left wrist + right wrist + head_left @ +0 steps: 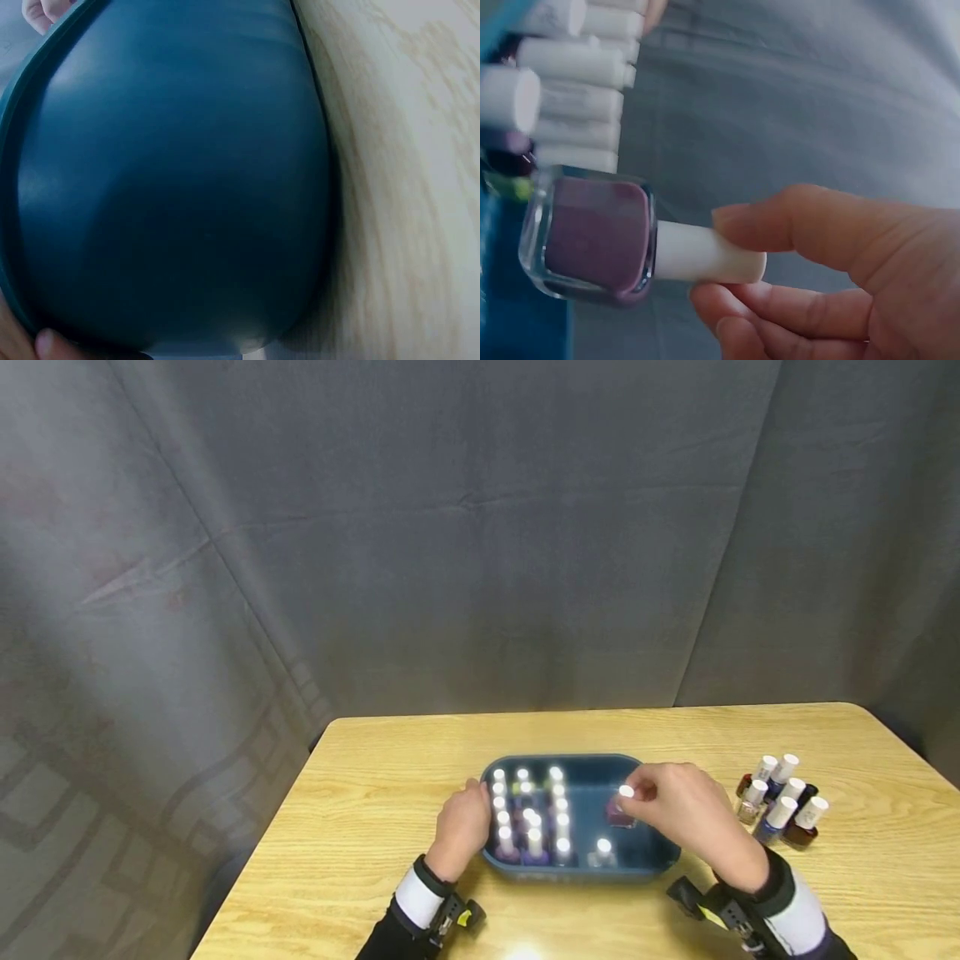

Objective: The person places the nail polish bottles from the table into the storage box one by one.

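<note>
My right hand (682,806) pinches the white cap of a purple nail polish bottle (596,236) between thumb and fingers. The bottle (618,813) hangs over the right half of a dark blue tray (585,875). At the tray's left end, my left hand (463,822) grips the rim; a thumb or fingertip (56,349) shows at the rim in the left wrist view. Several white-capped polish bottles (535,852) stand in rows in the tray's left half. A clear-looking bottle (602,855) stands apart near the front wall.
Right of the tray, a group of nail polish bottles (780,812) stands on the wooden table (375,802), mostly white-capped, one black-capped. A grey cloth (480,568) hangs behind the table's far edge.
</note>
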Demonstrator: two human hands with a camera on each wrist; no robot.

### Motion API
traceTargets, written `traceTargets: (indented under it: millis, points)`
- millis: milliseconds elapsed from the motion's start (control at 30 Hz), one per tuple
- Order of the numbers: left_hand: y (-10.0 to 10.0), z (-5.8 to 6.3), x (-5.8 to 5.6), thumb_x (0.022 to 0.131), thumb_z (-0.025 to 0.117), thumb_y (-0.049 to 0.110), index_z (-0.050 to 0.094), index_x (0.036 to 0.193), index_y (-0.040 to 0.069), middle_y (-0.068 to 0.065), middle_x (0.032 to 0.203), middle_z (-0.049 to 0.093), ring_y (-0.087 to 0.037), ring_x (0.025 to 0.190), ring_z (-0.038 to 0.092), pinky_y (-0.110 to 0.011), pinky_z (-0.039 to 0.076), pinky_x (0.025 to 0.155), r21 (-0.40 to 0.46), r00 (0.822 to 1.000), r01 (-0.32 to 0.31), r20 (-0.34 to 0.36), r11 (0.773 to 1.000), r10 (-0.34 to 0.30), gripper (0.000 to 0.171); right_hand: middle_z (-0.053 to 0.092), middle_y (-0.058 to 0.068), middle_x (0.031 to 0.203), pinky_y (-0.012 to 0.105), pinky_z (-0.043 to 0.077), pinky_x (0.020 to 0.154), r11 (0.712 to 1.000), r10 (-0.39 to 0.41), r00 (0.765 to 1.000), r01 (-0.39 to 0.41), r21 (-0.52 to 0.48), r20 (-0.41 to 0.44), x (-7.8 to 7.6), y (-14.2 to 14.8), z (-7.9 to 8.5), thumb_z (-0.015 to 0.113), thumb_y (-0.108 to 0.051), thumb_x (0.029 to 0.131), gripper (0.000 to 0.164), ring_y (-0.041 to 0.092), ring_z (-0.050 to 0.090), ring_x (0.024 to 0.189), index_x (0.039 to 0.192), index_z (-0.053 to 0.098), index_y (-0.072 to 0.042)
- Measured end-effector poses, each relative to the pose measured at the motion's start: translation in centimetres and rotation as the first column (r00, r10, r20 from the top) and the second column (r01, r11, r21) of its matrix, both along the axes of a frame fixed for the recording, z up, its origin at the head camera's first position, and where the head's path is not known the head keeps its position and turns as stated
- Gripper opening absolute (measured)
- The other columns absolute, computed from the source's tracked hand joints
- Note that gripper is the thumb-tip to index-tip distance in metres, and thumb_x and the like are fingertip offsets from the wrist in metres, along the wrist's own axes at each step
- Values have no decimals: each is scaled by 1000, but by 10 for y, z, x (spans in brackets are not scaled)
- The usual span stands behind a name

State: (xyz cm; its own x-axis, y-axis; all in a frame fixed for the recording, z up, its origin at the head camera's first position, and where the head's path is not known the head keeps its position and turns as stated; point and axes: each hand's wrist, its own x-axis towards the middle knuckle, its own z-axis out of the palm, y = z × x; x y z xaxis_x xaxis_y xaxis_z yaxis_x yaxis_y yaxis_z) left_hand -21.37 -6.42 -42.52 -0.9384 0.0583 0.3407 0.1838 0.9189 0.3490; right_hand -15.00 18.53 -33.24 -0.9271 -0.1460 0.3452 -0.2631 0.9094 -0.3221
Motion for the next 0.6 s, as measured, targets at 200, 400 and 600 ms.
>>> traceTargets:
  millis: [200, 400, 600]
  points:
    - [0, 1, 0, 97, 41, 18, 50, 74, 1, -14, 55, 53, -30, 51, 58, -36, 41, 40, 1, 1000, 6, 7, 1000, -6, 29, 52, -9, 57, 24, 33, 45, 1000, 10, 998, -10, 0, 59, -4, -14, -14, 75, -26, 69, 15, 5, 42, 51, 68, 63, -17]
    - [1, 2, 0, 97, 40, 19, 50, 75, 1, -15, 56, 54, -30, 53, 59, -36, 42, 40, 8, 1000, 1, 28, 1000, -1, 30, 51, -11, 55, 24, 33, 44, 1000, 23, 993, -23, -4, 116, -6, -22, -23, 74, -25, 69, 13, 5, 41, 48, 65, 62, -21]
    - [1, 2, -1, 97, 40, 19, 50, 75, 2, -14, 56, 54, -30, 52, 58, -36, 41, 40, 3, 1000, 1, 23, 1000, -1, 30, 49, -10, 53, 24, 32, 43, 1000, 8, 989, -9, 8, 150, -7, -27, -27, 75, -25, 68, 20, 7, 40, 47, 59, 58, -21]
